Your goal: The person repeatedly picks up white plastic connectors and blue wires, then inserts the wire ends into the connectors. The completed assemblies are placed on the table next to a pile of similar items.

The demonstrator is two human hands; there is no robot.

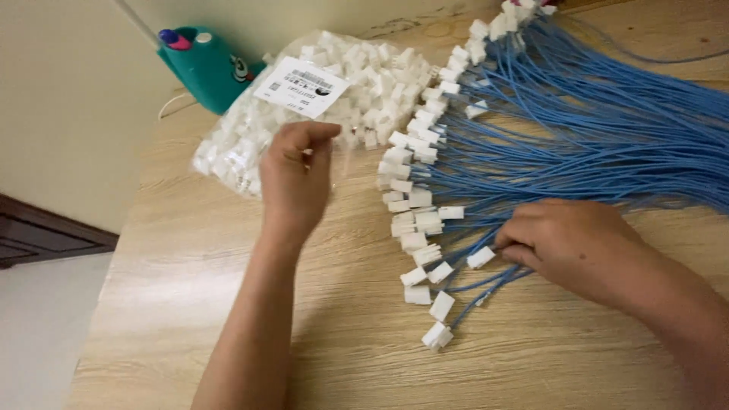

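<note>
Left hand (pixel 295 178) raised over the wooden table (pixel 228 304), fingertips drawn together at the near edge of the clear plastic bag (pixel 250 144), seemingly pinching a small white piece, though too small to tell for sure. Bag stuffed with white plastic connectors, white label (pixel 301 86) stuck on top, lying at the far left of the table. Just right of the bag, fanned out in a long curve, a big bundle of blue wires (pixel 592 129), each ending in a white connector housing (pixel 414 201), the housings forming a ragged line running from the far side down toward the near edge. Right hand (pixel 569 243) resting on the wires right of that line, fingers curled and pressed together on one blue wire close to its white connector (pixel 481 257), knuckles up, thumb hidden underneath. Behind the bag, at the table's far left corner, a teal plastic device (pixel 205 64) with a pink and blue knob on top, a thin white cord trailing from it. Left of the table, pale wall and dark wooden trim below
</note>
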